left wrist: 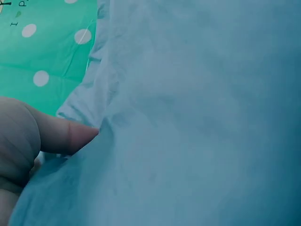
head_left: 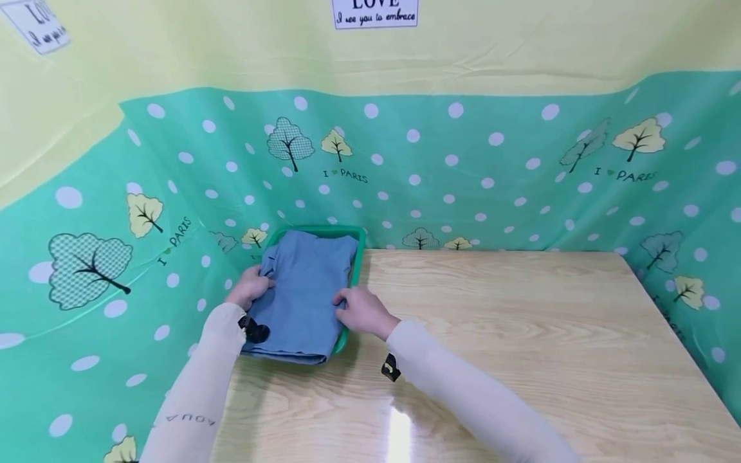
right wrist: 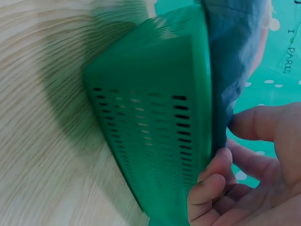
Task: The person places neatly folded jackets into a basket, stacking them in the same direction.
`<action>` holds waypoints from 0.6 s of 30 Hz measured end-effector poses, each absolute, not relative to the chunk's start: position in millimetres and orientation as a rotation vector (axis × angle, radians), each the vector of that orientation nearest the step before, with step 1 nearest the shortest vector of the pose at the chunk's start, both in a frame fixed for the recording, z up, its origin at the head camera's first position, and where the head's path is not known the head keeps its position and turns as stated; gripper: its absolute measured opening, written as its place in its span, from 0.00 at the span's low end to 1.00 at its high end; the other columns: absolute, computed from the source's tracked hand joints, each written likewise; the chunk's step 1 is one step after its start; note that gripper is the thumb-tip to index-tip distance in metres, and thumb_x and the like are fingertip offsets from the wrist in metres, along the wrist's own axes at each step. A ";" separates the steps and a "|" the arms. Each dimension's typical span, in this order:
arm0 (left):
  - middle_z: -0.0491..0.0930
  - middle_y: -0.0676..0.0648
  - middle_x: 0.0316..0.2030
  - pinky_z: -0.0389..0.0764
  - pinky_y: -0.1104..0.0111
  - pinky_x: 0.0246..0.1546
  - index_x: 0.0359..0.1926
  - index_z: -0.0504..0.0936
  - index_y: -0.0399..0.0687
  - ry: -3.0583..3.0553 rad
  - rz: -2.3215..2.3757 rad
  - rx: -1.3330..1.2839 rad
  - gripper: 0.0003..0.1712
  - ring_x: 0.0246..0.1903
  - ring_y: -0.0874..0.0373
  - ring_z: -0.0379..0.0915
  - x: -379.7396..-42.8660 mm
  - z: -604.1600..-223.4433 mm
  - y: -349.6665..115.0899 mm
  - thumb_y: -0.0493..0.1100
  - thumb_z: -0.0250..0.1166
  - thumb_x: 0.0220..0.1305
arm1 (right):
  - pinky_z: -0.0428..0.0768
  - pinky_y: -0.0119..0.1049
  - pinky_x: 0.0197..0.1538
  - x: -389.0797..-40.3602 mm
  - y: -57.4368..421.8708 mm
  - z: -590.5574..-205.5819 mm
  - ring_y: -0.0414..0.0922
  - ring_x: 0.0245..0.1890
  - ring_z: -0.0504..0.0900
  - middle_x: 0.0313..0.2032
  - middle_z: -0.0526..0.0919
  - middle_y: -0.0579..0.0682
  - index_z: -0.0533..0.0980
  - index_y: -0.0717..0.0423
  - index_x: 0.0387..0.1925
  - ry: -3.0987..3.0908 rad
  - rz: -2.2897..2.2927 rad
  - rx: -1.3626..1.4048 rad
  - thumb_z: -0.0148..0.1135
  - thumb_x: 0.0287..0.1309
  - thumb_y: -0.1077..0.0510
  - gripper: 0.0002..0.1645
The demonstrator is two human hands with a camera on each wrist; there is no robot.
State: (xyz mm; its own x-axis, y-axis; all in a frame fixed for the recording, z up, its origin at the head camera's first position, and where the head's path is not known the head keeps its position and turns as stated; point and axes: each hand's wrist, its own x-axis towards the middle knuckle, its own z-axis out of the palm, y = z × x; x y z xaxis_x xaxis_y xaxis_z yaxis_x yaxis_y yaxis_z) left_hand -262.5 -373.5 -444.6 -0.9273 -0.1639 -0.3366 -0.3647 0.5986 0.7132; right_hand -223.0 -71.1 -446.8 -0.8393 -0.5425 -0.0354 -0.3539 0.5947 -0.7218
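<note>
A folded blue cloth garment (head_left: 307, 289) lies over the green plastic basket (head_left: 360, 257), its near edge reaching past the basket's front rim. My left hand (head_left: 250, 287) grips the garment's left edge; in the left wrist view the thumb (left wrist: 80, 136) presses on top of the fabric. On the opposite side my right hand (head_left: 363, 311) pinches the right edge between thumb and fingers, right at the basket rim, as the right wrist view shows. Slots run along the basket's side wall (right wrist: 146, 117). The inside of the basket is hidden under the garment.
The basket stands at the back left of a wooden table (head_left: 492, 321). A green and yellow printed curtain (head_left: 463, 161) hangs behind the table and along its sides, close beside the basket on the left.
</note>
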 end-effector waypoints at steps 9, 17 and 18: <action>0.53 0.25 0.74 0.67 0.42 0.67 0.80 0.45 0.33 2.744 1.142 -0.429 0.38 0.70 0.31 0.56 -261.3 -420.6 -369.2 0.31 0.41 0.70 | 0.69 0.30 0.25 -216.7 -53.2 -458.1 0.37 0.19 0.70 0.22 0.75 0.43 0.82 0.51 0.57 2.524 -1.102 -0.876 0.61 0.69 0.57 0.17; 0.49 0.20 0.73 0.59 0.35 0.70 0.80 0.45 0.34 2.903 0.978 -0.327 0.38 0.72 0.23 0.47 -247.3 -388.8 -338.7 0.37 0.44 0.73 | 0.75 0.28 0.33 -204.2 -35.4 -467.8 0.35 0.27 0.73 0.30 0.82 0.46 0.83 0.51 0.55 2.349 -1.307 -1.036 0.56 0.72 0.60 0.16; 0.49 0.20 0.72 0.59 0.35 0.69 0.79 0.46 0.34 2.933 0.941 -0.296 0.37 0.71 0.23 0.47 -245.4 -386.0 -331.0 0.37 0.44 0.73 | 0.75 0.28 0.34 -203.2 -31.0 -468.8 0.34 0.27 0.73 0.31 0.83 0.47 0.83 0.51 0.55 2.333 -1.330 -1.038 0.55 0.72 0.61 0.16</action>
State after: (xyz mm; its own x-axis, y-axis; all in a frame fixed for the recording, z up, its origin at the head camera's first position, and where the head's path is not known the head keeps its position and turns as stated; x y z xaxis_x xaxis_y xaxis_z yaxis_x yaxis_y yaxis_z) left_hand -245.4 -331.0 -386.0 -0.9806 -0.1667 -0.1029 -0.1955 0.7970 0.5715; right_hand -203.2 -31.0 -468.8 -0.7100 -0.6944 0.1172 -0.4547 0.3250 -0.8292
